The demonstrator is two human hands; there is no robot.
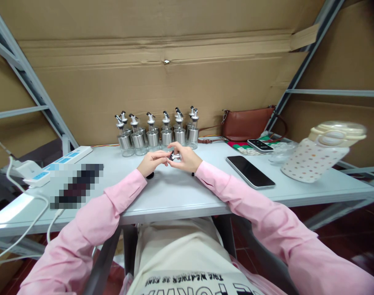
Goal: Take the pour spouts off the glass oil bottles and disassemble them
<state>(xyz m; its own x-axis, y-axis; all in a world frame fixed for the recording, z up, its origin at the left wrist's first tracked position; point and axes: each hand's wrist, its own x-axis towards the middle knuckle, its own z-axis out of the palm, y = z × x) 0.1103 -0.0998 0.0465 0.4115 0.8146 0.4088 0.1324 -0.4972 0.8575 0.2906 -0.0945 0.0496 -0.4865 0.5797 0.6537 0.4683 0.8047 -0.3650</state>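
My left hand [151, 162] and my right hand [185, 157] meet over the middle of the pale table [174, 196], both in pink sleeves. Together they pinch a small silver and black pourer cap [174, 155] between the fingertips. Just behind the hands stands a row of several glass and steel oil bottles [158, 133] with spout tops. A small dark piece [149, 176] lies on the table under my left wrist.
A black phone [250, 171] lies to the right, with a remote [260, 145], a brown bag [247, 123] and a dotted jug [319, 153] beyond it. A power strip [64, 160] and white cables sit at the left. Cardboard lines the back.
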